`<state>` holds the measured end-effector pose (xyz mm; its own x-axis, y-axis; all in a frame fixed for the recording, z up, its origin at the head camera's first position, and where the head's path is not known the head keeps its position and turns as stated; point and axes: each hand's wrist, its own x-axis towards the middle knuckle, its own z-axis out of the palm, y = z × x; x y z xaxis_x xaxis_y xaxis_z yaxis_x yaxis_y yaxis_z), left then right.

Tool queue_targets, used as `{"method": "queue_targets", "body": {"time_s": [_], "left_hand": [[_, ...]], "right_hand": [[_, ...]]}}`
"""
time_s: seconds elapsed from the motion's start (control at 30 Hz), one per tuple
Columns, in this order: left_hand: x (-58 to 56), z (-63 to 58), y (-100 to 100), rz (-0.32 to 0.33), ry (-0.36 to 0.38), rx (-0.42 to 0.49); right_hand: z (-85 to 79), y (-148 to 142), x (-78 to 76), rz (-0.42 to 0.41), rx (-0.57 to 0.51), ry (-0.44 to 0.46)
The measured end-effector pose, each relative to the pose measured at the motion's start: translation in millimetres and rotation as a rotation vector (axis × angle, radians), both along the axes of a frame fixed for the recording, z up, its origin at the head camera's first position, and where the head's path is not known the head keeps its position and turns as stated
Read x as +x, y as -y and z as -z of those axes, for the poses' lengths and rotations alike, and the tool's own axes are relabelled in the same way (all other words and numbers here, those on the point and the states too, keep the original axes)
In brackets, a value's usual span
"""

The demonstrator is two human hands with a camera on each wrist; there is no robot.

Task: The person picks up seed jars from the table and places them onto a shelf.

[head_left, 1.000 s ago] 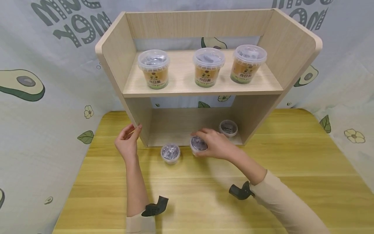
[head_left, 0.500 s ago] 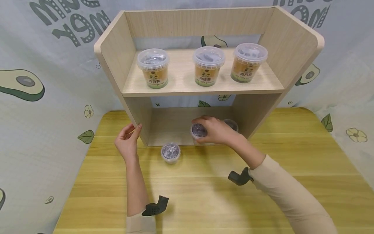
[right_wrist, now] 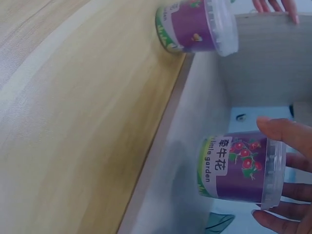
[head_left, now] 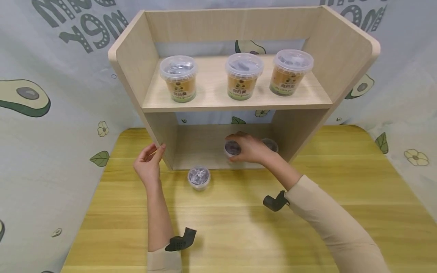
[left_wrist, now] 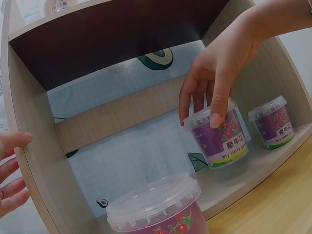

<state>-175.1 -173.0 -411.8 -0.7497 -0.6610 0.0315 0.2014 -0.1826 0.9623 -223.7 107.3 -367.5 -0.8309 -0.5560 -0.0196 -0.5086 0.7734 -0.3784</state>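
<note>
My right hand [head_left: 250, 148] grips a purple-labelled plastic cup [right_wrist: 239, 165] by its clear lid, thumb on one side and fingers on the other. This cup is inside the lower compartment of a wooden shelf [head_left: 235, 109], slightly tilted, close above the floor board; contact is unclear. To its right stands another purple cup [left_wrist: 273, 123], partly hidden by my right hand in the head view. My left hand [head_left: 149, 163] holds the front edge of the shelf's left side panel. A third purple cup [head_left: 199, 177] stands on the table before the shelf.
Three orange-labelled lidded cups, left [head_left: 179, 79], middle [head_left: 244, 76] and right [head_left: 291, 72], stand on the upper board. The shelf sits on a wood-grain table [head_left: 225, 231] against an avocado-print cloth [head_left: 61, 151].
My right hand has carried its cup from the shelf's front edge inward over the lower board, then slightly further back. The left hand stays at the side panel.
</note>
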Motion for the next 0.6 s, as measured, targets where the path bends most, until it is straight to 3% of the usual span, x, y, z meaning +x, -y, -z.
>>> {"method": "queue_targets", "body": {"time_s": [0.37,0.6], "left_hand": [[0.0,0.0,1.1,-0.002,-0.011,-0.006],[-0.1,0.5,0.3,-0.001,-0.008,-0.012]], "right_hand": [[9.3,-0.8,-10.1,0.048,-0.004,0.086],[11.6,-1.7,-10.1,0.06,-0.009,0.085]]}}
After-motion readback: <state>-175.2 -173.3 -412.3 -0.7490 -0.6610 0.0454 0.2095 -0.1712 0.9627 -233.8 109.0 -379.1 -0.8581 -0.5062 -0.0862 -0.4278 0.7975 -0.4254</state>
